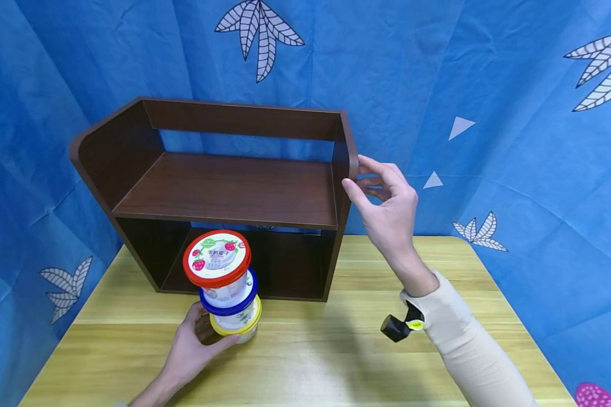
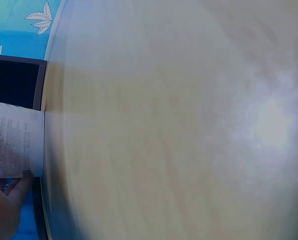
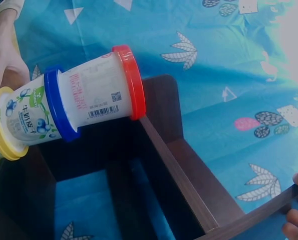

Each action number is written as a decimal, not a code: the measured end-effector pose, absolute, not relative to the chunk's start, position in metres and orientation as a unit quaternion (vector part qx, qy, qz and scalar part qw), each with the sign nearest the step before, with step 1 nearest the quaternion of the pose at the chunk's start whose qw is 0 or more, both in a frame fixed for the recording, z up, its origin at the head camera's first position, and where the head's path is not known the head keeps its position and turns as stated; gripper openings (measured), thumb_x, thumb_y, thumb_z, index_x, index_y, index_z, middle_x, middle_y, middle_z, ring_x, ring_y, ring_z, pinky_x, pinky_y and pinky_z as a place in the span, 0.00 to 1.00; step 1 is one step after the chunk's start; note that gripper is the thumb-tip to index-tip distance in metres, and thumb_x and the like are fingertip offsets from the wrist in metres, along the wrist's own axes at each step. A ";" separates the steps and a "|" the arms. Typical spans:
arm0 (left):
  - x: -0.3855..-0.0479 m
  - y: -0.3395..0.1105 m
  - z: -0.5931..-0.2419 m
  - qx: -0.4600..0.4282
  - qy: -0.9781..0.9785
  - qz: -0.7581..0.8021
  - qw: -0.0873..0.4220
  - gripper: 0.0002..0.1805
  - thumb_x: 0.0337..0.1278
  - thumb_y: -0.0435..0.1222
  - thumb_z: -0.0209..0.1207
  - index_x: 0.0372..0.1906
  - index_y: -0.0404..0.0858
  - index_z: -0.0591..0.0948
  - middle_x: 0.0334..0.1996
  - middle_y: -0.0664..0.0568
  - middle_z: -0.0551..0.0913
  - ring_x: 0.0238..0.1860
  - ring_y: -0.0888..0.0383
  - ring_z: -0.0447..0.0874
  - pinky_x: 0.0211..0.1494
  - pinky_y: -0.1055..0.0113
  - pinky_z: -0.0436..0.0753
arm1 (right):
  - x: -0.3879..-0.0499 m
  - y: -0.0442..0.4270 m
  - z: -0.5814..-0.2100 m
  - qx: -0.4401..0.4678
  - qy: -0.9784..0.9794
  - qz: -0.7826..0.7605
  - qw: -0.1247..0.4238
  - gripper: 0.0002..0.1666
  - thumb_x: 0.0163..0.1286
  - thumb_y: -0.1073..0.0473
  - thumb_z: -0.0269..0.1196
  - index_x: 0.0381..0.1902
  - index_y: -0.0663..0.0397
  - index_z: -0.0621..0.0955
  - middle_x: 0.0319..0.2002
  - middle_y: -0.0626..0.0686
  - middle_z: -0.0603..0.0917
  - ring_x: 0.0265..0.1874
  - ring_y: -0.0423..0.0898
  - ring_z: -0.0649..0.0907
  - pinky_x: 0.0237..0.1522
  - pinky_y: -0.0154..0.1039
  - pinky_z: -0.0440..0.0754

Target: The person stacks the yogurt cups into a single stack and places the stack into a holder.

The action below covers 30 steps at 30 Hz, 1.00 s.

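Note:
Three round ice cream tubs stand stacked on the table in front of the shelf unit. The top tub has a red lid with strawberries [image 1: 219, 257], the middle one a blue lid [image 1: 230, 308], the bottom one a yellow lid [image 1: 252, 322]. My left hand [image 1: 196, 345] grips the bottom tub, thumb at its front and fingers at its left side. In the left wrist view a white printed tub wall [image 2: 13, 140] shows above the fingers. My right hand [image 1: 387, 198] holds the right side panel of the dark brown shelf unit [image 1: 224, 183] between thumb and fingers.
The shelf unit has an upper board and a lower compartment behind the tubs. It stands towards the back of the light wooden table [image 1: 387, 373]. A blue leaf-printed curtain [image 1: 412, 73] hangs behind and at both sides. A black device [image 1: 396, 328] sits at my right wrist.

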<state>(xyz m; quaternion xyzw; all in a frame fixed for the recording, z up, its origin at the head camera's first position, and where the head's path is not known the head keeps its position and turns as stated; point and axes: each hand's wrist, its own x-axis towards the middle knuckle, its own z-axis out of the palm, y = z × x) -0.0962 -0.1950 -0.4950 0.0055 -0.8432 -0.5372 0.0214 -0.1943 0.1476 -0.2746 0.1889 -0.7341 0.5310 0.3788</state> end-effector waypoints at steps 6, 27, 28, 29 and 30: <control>-0.096 -0.195 -0.495 0.005 -0.846 -0.532 0.037 0.46 0.46 0.41 0.83 0.68 0.37 0.69 0.61 0.42 0.83 0.59 0.55 0.85 0.56 0.74 0.87 | -0.194 0.147 -0.275 0.188 -0.734 0.532 0.378 0.25 0.65 0.65 0.76 0.61 0.58 0.86 0.47 0.61 0.87 0.38 0.30 0.86 0.49 0.25 0.88; -0.091 -0.197 -0.465 -0.023 -0.843 -0.530 0.089 0.44 0.47 0.36 0.82 0.68 0.37 0.70 0.60 0.47 0.81 0.52 0.78 0.79 0.52 0.74 0.88 | -0.192 0.146 -0.275 0.187 -0.735 0.531 0.378 0.25 0.66 0.65 0.75 0.61 0.58 0.86 0.48 0.61 0.87 0.38 0.31 0.86 0.49 0.26 0.88; -0.091 -0.197 -0.463 -0.024 -0.843 -0.530 0.093 0.44 0.47 0.36 0.82 0.68 0.37 0.70 0.59 0.48 0.81 0.52 0.78 0.79 0.52 0.73 0.88 | -0.192 0.146 -0.275 0.187 -0.735 0.531 0.378 0.25 0.66 0.65 0.75 0.61 0.58 0.86 0.48 0.61 0.87 0.38 0.31 0.86 0.49 0.26 0.89; -0.091 -0.197 -0.462 -0.026 -0.842 -0.530 0.096 0.43 0.47 0.35 0.82 0.67 0.37 0.70 0.59 0.49 0.80 0.52 0.78 0.79 0.51 0.73 0.89 | -0.192 0.146 -0.275 0.188 -0.735 0.532 0.378 0.25 0.66 0.65 0.75 0.61 0.59 0.86 0.47 0.61 0.87 0.38 0.32 0.86 0.49 0.26 0.89; -0.091 -0.197 -0.460 -0.028 -0.842 -0.530 0.099 0.43 0.47 0.35 0.82 0.67 0.36 0.70 0.58 0.50 0.80 0.52 0.78 0.79 0.51 0.73 0.89 | -0.192 0.146 -0.275 0.188 -0.734 0.532 0.377 0.25 0.66 0.65 0.75 0.61 0.59 0.86 0.47 0.61 0.87 0.38 0.32 0.86 0.49 0.26 0.89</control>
